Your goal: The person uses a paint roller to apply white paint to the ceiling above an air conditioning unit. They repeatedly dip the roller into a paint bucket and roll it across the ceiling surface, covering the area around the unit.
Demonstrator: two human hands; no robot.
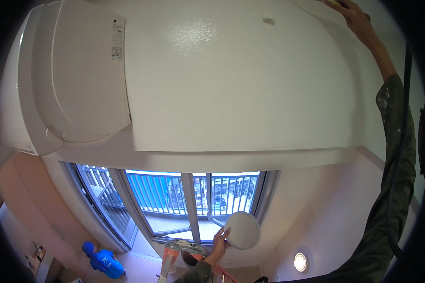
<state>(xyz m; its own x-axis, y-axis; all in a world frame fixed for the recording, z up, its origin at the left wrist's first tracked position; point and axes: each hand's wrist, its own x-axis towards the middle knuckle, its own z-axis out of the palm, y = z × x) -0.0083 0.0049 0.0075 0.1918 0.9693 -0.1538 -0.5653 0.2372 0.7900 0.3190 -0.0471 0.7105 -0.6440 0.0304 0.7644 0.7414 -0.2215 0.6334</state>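
Note:
High at the upper right, my right hand (354,16) grips a yellow-edged tool (334,3), mostly cropped by the frame, against the white painted upper wall (222,85). A wet-looking sheen and a small grey mark (268,21) show on that surface. My left hand (219,245), low in the middle, holds a round, pale, flat-topped object (242,230) by its edge; whether it is a lid or a shallow container I cannot tell. Just left of this hand is a paint-spattered ladder top (182,246) with orange parts and a dark round item (190,258) partly behind my wrist.
A white air conditioner (71,75) fills the upper left. A black cable (405,113) runs along my right arm. Below are glazed balcony doors (160,198), a lit round lamp (300,262), a counter (40,264) and another person in blue (104,259) at lower left.

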